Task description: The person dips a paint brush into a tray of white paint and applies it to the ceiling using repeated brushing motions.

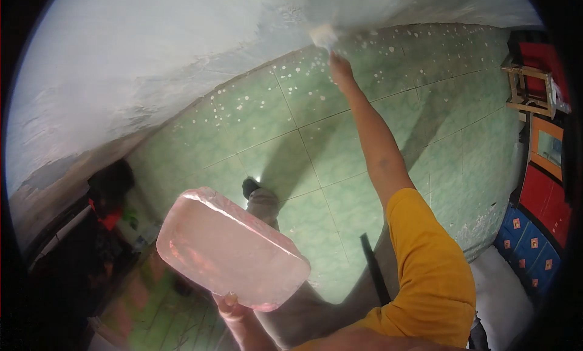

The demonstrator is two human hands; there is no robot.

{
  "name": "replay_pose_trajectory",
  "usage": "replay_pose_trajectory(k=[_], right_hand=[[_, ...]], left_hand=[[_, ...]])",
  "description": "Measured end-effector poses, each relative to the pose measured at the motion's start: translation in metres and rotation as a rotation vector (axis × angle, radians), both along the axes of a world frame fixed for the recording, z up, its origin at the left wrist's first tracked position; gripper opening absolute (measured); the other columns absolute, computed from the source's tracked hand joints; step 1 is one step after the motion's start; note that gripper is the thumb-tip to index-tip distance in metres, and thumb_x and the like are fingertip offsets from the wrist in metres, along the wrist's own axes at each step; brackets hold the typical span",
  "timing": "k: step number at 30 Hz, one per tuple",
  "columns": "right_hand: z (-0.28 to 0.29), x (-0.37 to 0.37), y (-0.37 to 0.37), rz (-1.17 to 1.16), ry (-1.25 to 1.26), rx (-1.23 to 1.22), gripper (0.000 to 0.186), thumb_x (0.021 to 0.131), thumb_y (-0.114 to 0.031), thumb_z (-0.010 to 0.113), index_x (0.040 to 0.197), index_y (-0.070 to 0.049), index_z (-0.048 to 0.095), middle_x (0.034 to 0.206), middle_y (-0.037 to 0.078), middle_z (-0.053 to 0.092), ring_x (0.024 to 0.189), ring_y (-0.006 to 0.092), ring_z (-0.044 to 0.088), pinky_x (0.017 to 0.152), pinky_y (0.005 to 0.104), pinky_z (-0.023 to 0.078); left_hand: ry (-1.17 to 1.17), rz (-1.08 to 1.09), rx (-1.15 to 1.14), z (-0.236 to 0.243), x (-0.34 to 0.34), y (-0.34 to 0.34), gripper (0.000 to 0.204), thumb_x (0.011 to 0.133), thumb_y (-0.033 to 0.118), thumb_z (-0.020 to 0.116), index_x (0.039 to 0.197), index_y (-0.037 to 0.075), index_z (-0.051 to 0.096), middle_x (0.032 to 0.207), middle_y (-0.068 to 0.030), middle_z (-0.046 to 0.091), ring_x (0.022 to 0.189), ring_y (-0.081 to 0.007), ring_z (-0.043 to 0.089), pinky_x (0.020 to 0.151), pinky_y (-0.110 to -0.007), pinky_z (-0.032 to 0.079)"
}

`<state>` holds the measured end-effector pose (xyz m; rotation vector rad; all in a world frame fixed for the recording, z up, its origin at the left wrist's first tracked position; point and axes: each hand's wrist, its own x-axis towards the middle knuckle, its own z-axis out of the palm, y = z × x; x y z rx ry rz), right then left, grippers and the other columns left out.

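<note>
My left hand (229,303) grips the near rim of a pink rectangular plastic tub (234,238). Pale, whitish liquid covers the inside of the tub, which is held at a slant in front of my body. With its arm stretched far forward, my right hand (341,70) is closed around the handle of a paintbrush (323,36). The brush is blurred, and its pale bristles are at the low part of the white wall (176,38); whether they touch it I cannot tell.
White drops speckle the green tiled floor (340,150) along the wall. A wooden stool (531,90) and an orange-framed item (546,147) stand at the right, by red and blue panels. Dark items (112,184) crowd the left. My foot (250,186) is beyond the tub.
</note>
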<state>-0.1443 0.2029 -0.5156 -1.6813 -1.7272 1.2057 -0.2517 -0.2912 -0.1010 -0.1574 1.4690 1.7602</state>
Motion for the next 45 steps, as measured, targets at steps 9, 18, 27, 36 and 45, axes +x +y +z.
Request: replay_pose_trajectory(k=[9, 18, 27, 36, 45], right_hand=[[0.235, -0.024, -0.020, -0.052, 0.359, -0.243, 0.038, 0.094, -0.034, 0.046, 0.077, 0.000, 0.055, 0.058, 0.003, 0.044, 0.053, 0.0120, 0.041, 0.049, 0.0311, 0.035], [0.253, 0.002, -0.022, -0.018, 0.423, 0.239, 0.037, 0.096, -0.033, 0.043, 0.082, 0.001, 0.052, 0.060, 0.005, 0.044, 0.056, 0.0159, 0.042, 0.055, 0.0332, 0.037], [0.001, 0.025, 0.016, -0.032, 0.031, 0.105, 0.047, 0.092, -0.044, 0.044, 0.085, 0.000, 0.060, 0.070, 0.016, 0.058, 0.067, 0.0291, 0.059, 0.063, 0.0384, 0.045], [0.169, -0.006, -0.008, -0.080, 0.270, -0.329, 0.041, 0.093, -0.036, 0.046, 0.078, 0.000, 0.057, 0.061, 0.006, 0.050, 0.055, 0.0152, 0.047, 0.050, 0.0323, 0.038], [0.427, 0.022, -0.074, -0.108, 0.605, -0.256, 0.032, 0.097, -0.032, 0.044, 0.079, -0.007, 0.053, 0.062, -0.007, 0.039, 0.050, 0.0011, 0.032, 0.042, 0.0203, 0.024]], left_hand=[[-0.028, -0.098, -0.072, 0.059, -0.002, 0.041, 0.083, 0.065, 0.032, 0.066, 0.133, -0.002, 0.033, 0.123, -0.0167, 0.047, 0.109, -0.0335, 0.051, 0.090, -0.045, 0.045], [0.002, -0.156, -0.032, 0.070, -0.002, 0.046, 0.082, 0.066, 0.030, 0.066, 0.134, 0.000, 0.033, 0.124, -0.0172, 0.047, 0.110, -0.0332, 0.050, 0.091, -0.046, 0.044], [0.057, 0.028, -0.153, -0.007, 0.006, 0.009, 0.081, 0.063, 0.033, 0.067, 0.131, 0.001, 0.038, 0.119, -0.0168, 0.049, 0.106, -0.0330, 0.051, 0.086, -0.046, 0.047], [0.032, -0.036, -0.160, 0.029, 0.000, 0.037, 0.084, 0.062, 0.037, 0.065, 0.131, -0.001, 0.035, 0.121, -0.0175, 0.047, 0.106, -0.0346, 0.051, 0.087, -0.047, 0.047], [0.053, -0.183, 0.016, 0.106, -0.005, 0.086, 0.078, 0.072, 0.023, 0.061, 0.136, -0.004, 0.026, 0.125, -0.0182, 0.044, 0.115, -0.0327, 0.047, 0.099, -0.047, 0.037]])
